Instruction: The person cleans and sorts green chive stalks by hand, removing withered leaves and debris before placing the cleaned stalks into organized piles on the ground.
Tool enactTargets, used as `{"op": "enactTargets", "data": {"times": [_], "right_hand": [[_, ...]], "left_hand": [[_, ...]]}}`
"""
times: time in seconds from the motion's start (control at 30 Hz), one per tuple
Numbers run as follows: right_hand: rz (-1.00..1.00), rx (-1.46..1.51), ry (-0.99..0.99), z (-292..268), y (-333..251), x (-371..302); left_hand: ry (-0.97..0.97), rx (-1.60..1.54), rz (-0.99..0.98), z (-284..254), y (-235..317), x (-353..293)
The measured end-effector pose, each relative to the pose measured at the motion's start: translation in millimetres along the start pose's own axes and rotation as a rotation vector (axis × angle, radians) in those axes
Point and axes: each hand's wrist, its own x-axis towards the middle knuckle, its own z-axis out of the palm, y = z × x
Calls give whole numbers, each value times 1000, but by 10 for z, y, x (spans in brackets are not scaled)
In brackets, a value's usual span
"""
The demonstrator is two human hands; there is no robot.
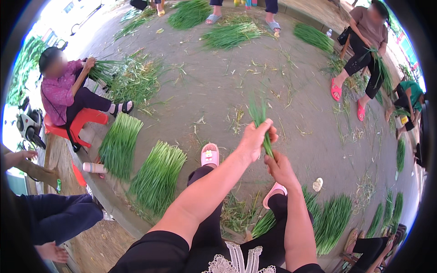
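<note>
A small bunch of green chives [259,113] is held up in front of me, its tips blurred and pointing away. My left hand [255,140] is closed around the middle of the bunch. Just below it, my right hand [281,169] is closed at the lower end, the fingertips pinching the stalks. Beyond my left forearm lies a neat pile of chives [157,177] with pale ends facing away. Another chive pile [334,223] lies beside my right forearm, and loose trimmings [239,211] are scattered between my legs.
My pink slippers [210,154] rest on the grey ground. At the left, a person on a red stool [86,123] handles chives beside another pile [120,145]. A pink bottle [94,168] lies near the kerb. At the far right, a seated person in red sandals [336,89] holds chives.
</note>
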Motion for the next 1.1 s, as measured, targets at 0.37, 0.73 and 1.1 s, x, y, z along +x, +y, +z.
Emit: {"op": "enactTargets", "data": {"times": [0.37,0.73,1.1], "right_hand": [[-45,-285,-380,287,335,-228],[-164,-220,-13,236,-150,-320],[-356,215,-16,1028,-1486,-561]], "left_hand": [[-55,-72,237,-407,565,-469],[-136,459,436,-736,1144,-1223],[80,775,416,-1466,1098,-2149]]}}
